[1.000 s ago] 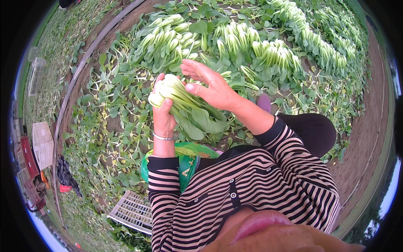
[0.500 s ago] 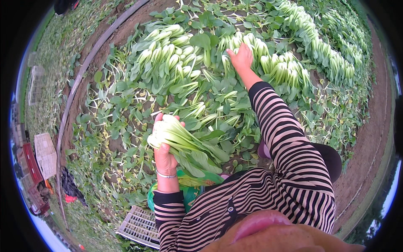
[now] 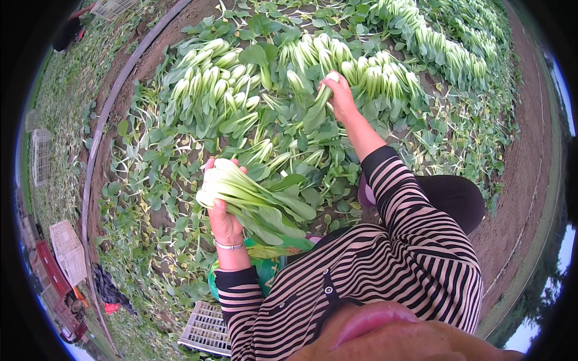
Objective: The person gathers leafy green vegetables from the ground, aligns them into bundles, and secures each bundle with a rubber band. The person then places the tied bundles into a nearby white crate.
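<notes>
A bunch of bok choy (image 3: 253, 201) lies in my left hand (image 3: 224, 224), its pale stem ends to the left and green leaves fanning right. Fingers and thumb wrap round the stems. Farther out, my right hand (image 3: 341, 99) is closed round a single bok choy (image 3: 319, 107), leaves hanging down toward me. Just beyond that hand stretches a row of laid bok choy (image 3: 384, 75), white bases facing away. Another pile of bok choy (image 3: 214, 78) rests to its left. A few loose heads (image 3: 271, 153) lie between my two hands.
Cut leaves (image 3: 156, 198) litter the soil all round. A grey hose (image 3: 99, 138) curves along the left. Near my left elbow sits a white plastic crate (image 3: 206, 328), beside a green bag (image 3: 271, 268). More bok choy rows (image 3: 433, 45) lie far right. A red vehicle (image 3: 51, 265) stands far left.
My right hand has drawn back from the row toward me, now with one bok choy in it. My left hand still holds its bunch. The whole view has shifted slightly.
</notes>
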### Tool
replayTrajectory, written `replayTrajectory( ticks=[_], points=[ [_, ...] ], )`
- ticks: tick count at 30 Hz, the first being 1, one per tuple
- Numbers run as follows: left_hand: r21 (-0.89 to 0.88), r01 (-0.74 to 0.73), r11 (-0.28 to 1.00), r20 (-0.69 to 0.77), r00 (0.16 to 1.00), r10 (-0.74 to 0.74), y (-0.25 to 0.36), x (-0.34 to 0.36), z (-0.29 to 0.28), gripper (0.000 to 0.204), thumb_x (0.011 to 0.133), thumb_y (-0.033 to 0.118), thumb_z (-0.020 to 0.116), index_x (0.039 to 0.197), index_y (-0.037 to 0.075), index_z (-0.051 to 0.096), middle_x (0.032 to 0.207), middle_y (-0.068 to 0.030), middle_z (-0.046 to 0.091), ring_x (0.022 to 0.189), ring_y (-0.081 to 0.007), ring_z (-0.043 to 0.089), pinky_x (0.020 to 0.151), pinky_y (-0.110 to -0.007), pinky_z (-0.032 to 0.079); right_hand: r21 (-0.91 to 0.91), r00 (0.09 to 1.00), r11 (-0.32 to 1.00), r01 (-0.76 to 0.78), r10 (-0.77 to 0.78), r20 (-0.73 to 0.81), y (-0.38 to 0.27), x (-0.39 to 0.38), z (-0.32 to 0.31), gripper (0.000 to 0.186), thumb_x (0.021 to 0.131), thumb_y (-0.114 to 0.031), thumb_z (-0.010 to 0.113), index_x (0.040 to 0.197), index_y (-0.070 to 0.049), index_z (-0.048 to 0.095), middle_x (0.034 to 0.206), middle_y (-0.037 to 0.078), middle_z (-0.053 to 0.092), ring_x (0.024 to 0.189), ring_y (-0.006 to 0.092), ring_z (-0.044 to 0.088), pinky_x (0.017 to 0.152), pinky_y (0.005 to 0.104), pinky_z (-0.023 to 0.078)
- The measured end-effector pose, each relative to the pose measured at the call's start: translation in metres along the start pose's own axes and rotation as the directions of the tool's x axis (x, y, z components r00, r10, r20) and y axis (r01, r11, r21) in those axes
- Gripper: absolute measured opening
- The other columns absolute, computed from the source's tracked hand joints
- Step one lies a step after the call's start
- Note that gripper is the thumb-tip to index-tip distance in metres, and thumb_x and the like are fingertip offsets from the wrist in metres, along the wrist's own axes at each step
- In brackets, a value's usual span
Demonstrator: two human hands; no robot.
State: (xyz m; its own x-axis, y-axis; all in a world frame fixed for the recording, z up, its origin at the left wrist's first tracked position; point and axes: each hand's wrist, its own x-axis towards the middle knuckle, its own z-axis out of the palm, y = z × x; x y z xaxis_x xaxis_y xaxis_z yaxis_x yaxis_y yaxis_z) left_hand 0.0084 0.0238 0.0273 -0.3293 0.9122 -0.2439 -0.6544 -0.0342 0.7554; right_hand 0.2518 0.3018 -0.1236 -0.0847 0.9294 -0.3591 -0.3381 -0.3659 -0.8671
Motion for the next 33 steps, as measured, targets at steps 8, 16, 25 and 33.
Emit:
replayTrajectory(
  ticks=[8,16,25,33],
  points=[
    [-0.063,-0.011,0.998,0.1,0.995,0.018,0.0,-0.001,0.003,0.099,0.078,0.037,0.085,0.153,0.012,0.025,0.141,-0.0182,0.049,0.128,-0.0328,0.053,0.108,-0.044,0.045,0.036,0.987,0.986,-0.161,0.16,0.018,0.0,-0.051,-0.023,0.036,0.084,-0.018,0.08,0.107,-0.008,0.055,0.085,0.005,0.066,0.072,0.0135,0.065,0.058,0.0265,0.054],
    [-0.029,-0.007,1.0,0.066,0.998,0.009,0.001,-0.004,0.004,0.105,0.074,0.042,0.086,0.153,0.011,0.025,0.141,-0.0193,0.05,0.126,-0.0333,0.055,0.107,-0.044,0.046,-0.529,0.984,0.846,-0.058,-0.041,-0.174,-0.013,0.005,-0.064,0.048,0.081,-0.025,0.081,0.119,-0.005,0.059,0.094,0.012,0.07,0.081,0.0208,0.07,0.068,0.0343,0.056],
    [0.036,0.029,0.999,-0.011,1.0,-0.029,0.001,-0.001,0.0,0.11,0.073,0.048,0.086,0.154,0.011,0.023,0.14,-0.0182,0.051,0.122,-0.0312,0.058,0.102,-0.043,0.052,-0.995,0.932,0.101,-0.006,-0.36,-0.042,-0.018,0.097,-0.052,0.048,0.076,-0.025,0.077,0.118,-0.005,0.061,0.116,0.018,0.066,0.106,0.0354,0.065,0.089,0.0458,0.052],
    [0.024,0.048,0.999,-0.019,0.999,-0.047,-0.002,0.004,0.002,0.106,0.072,0.046,0.086,0.152,0.009,0.027,0.138,-0.02,0.052,0.123,-0.0337,0.057,0.106,-0.044,0.046,-0.98,0.92,0.08,0.185,-0.364,0.144,-0.03,0.065,-0.072,0.041,0.077,-0.023,0.076,0.114,-0.01,0.063,0.109,0.017,0.068,0.101,0.0355,0.065,0.087,0.0426,0.052]
  ],
)
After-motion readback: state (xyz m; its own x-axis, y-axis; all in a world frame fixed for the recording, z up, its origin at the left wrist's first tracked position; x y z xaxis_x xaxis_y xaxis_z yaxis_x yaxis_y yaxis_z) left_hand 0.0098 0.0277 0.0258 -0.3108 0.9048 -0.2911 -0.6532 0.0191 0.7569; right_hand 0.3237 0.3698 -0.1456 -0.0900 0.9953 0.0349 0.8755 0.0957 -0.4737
